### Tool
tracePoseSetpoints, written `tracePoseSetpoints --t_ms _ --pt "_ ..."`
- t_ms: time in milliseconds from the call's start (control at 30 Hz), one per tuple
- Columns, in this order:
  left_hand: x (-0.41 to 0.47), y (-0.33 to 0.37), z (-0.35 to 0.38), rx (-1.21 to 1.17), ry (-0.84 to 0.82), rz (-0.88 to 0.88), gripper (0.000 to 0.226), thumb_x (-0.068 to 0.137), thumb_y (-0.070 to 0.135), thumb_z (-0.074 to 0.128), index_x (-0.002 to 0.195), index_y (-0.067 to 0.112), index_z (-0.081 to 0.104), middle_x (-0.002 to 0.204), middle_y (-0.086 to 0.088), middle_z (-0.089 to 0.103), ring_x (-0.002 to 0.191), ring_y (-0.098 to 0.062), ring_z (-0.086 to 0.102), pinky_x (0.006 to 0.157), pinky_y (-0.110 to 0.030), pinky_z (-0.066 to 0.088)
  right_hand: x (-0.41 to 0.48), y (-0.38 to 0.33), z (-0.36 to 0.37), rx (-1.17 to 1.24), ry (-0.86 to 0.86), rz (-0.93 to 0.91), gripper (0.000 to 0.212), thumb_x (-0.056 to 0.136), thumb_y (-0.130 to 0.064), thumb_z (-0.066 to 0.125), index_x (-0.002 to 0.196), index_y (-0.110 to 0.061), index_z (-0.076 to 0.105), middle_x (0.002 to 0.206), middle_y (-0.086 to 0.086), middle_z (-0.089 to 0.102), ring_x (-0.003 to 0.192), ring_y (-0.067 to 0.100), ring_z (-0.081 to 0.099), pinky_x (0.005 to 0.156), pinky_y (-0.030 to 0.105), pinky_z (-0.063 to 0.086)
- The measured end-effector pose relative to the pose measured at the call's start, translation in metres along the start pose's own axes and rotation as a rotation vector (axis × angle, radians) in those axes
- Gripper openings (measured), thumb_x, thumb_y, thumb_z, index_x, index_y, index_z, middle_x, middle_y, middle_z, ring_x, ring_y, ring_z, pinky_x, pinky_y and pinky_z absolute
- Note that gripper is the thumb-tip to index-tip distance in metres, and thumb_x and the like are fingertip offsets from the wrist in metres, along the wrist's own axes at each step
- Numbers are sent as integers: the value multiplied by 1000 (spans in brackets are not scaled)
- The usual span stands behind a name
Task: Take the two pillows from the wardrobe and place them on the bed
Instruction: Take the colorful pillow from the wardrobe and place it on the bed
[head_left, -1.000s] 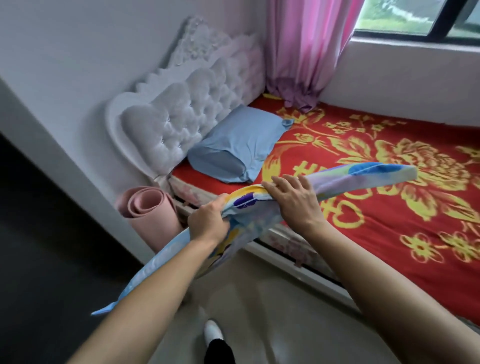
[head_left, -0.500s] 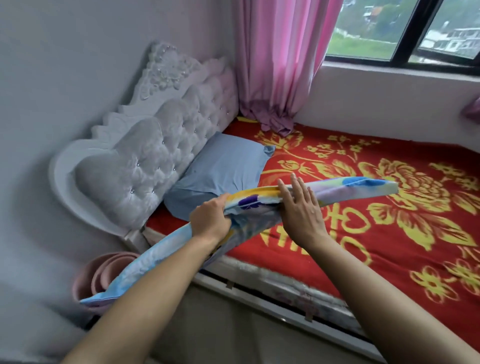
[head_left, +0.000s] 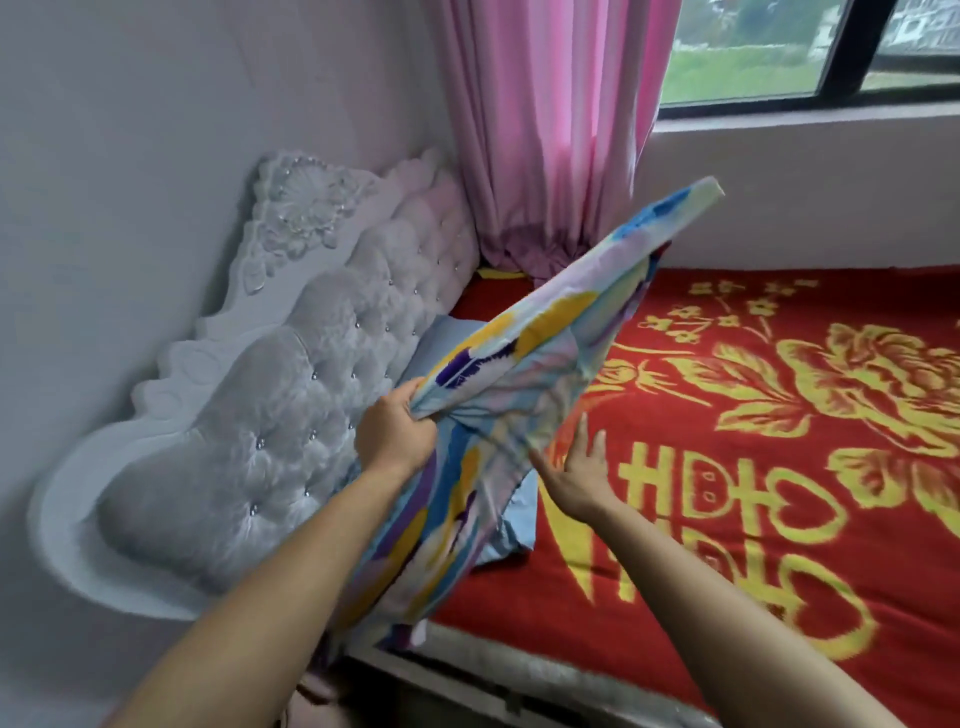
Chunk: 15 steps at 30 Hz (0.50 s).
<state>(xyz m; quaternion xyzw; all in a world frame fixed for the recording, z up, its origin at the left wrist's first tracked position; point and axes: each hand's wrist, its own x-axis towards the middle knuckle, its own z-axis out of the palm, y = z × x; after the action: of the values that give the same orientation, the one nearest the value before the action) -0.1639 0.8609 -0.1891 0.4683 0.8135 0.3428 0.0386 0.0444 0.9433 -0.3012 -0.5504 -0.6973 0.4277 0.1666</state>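
Observation:
A flat multicoloured pillow (head_left: 519, 374) with blue, yellow and purple patches hangs tilted over the head end of the bed (head_left: 753, 467), its far corner raised toward the window. My left hand (head_left: 395, 434) grips its near edge in a fist. My right hand (head_left: 576, 467) is under its lower right edge with fingers spread, at most touching the fabric. A plain blue pillow (head_left: 441, 338) lies on the red and yellow bedspread against the headboard, mostly hidden behind the coloured one.
A white tufted headboard (head_left: 291, 415) stands at the left against the wall. A pink curtain (head_left: 545, 130) hangs in the corner beside the window (head_left: 779, 47). The bed's near edge (head_left: 519, 670) runs along the bottom.
The coloured pillow has swung from level to tilted, far end up, and moved over the blue pillow. My right hand has come off its top and opened below it. The view moved closer to the bed.

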Motion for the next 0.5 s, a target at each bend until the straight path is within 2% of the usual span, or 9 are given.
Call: tracePoseSetpoints --t_ms 100,167,267,367,500 --pt "40 -1 1 -154 10 -53 23 74 39 74 95 45 67 61 13 64 60 -8 62 48 -19 38 45 -25 17 136 -91 -10 93 93 -66 42 157 -20 -8 166 10 -3 153 29 -5 121 40 7" --pt "61 -4 2 -280 -21 -84 22 70 42 74 91 46 69 66 16 69 61 -4 64 54 -25 49 62 -39 32 179 -99 11 91 91 -70 36 157 -25 -6 167 8 -1 153 26 -5 123 41 5" --pt "93 -14 6 -499 -63 -130 30 70 30 78 99 32 74 87 6 77 83 -21 73 78 -41 58 82 -59 56 206 -53 12 86 91 -72 32 156 -32 -6 167 9 0 153 22 -8 124 43 3" --pt "126 -30 15 -674 -131 -141 30 76 12 79 103 23 75 94 4 78 90 -18 74 81 -34 57 105 -74 71 264 36 39 84 86 -78 26 154 -42 -9 166 4 -8 152 17 -14 121 45 0" --pt "169 -41 36 -799 -259 -108 27 80 6 76 101 23 76 96 4 78 93 -16 73 83 -28 58 142 -79 81 267 118 70 84 85 -78 23 155 -40 -6 166 -5 -6 151 13 -14 124 41 -2"
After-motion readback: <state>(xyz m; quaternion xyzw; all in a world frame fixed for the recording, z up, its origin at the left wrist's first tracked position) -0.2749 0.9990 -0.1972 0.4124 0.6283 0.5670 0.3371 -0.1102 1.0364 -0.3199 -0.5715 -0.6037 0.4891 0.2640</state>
